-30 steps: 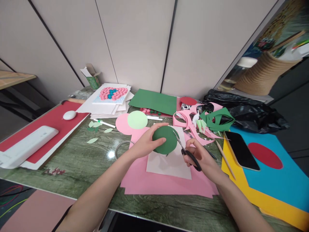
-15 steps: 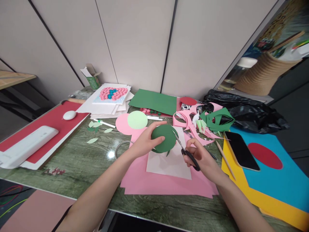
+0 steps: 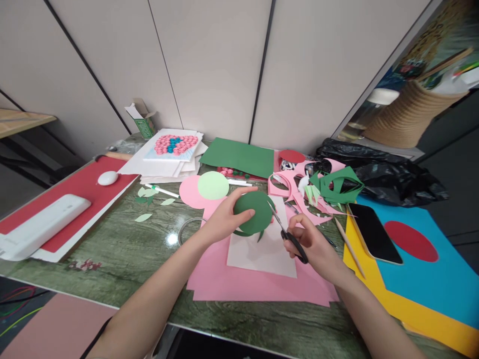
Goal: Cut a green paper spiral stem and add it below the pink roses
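Between thumb and fingers, my left hand (image 3: pixel 228 214) grips a dark green paper circle (image 3: pixel 254 214) above the sheets. A thin green strip hangs curled below the circle's lower edge. My right hand (image 3: pixel 305 239) holds black-handled scissors (image 3: pixel 295 244), their blades at the circle's right edge. Beneath lies a white sheet (image 3: pixel 262 259) on larger pink paper (image 3: pixel 258 289). Behind my left hand, a light green circle (image 3: pixel 213 185) partly covers a pink circle (image 3: pixel 190 192).
Pink scraps (image 3: pixel 282 184) and green scraps (image 3: pixel 339 184) lie behind my right hand. A phone (image 3: pixel 374 232) and a pencil (image 3: pixel 350 247) rest at right on coloured paper. Cut paper leaves (image 3: pixel 143 218), a roll of tape (image 3: pixel 187 229) and a green sheet (image 3: pixel 239 157) are also there.
The green circle has turned slightly in my left hand, and the strip below it has shifted a little. The scissors have moved only slightly.
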The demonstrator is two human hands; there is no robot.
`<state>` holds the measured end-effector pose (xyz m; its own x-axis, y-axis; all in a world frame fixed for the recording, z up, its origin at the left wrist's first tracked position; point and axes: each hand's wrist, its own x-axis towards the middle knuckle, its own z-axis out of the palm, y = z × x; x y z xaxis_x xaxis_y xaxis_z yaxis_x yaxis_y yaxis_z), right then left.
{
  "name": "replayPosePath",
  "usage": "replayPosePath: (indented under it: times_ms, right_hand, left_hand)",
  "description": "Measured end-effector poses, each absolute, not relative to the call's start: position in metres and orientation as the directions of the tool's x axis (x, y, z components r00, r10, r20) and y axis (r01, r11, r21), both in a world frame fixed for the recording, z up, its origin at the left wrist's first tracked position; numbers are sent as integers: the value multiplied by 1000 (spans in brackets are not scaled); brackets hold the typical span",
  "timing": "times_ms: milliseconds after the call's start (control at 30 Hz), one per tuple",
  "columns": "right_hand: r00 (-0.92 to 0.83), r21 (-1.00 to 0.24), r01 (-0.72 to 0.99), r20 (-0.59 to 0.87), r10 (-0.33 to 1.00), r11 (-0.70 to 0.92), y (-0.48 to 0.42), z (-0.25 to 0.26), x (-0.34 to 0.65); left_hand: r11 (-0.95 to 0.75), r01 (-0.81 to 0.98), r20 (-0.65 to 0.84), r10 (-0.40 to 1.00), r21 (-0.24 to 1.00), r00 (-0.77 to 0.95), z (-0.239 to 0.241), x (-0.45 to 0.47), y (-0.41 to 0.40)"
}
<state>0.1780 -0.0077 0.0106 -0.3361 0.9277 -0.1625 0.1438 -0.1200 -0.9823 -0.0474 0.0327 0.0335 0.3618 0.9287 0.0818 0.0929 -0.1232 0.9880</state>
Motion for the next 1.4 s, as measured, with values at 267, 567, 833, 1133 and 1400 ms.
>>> replayPosePath:
  times_ms: [267, 567, 833, 1133, 1400]
  right_hand:
    - [-333, -980, 129, -187, 924, -152, -7, 13, 176]
    - [-367, -979, 120, -197, 909, -163, -7, 12, 179]
    - [-374, -982, 132, -176, 911, -135, -7, 10, 180]
    - [-359, -980, 158, -170, 918, -120, -5, 7, 182]
    - [-342, -979, 167, -169, 924, -117, -6, 9, 180]
  left_hand:
    - [-109, 85, 71, 930, 990, 360, 32, -49, 34]
    - [-164, 139, 88, 896, 977, 435, 30, -48, 32]
    - [-177, 137, 96, 884, 975, 457, 30, -49, 31]
    - [-170, 177, 84, 907, 969, 412, 34, -49, 31]
    - [-145, 155, 73, 915, 977, 398, 33, -49, 32]
